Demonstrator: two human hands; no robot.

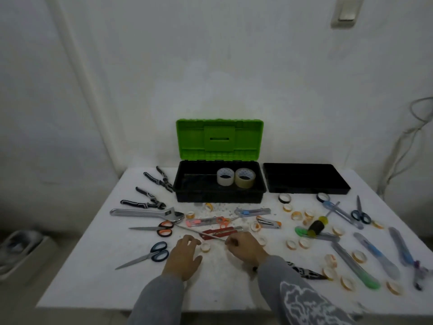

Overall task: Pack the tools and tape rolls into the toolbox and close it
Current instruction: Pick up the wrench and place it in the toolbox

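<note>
L hand (185,256) palm down, fingers spread, R hand (246,249) fingers curled, pinching thin rod (187,228)

one toolbox (220,195), lid up, and one black tray (304,184) to its right. two big tape rolls in the box: a clear roll (225,177) and a tan roll (245,178). on the surface (93,277) lie two dark rolls, the left dark roll (284,198) and the right dark roll (323,197). there are close to twenty little orange rolls (296,215), too scattered to count surely. three pliers: far pliers (161,182), left pliers (150,200), near pliers (304,272). three large scissors: orange scissors (161,228), near blue scissors (152,253), right blue scissors (360,215). one wrench (145,212), one screwdriver (317,227), one thin metal strip (201,233).
</note>
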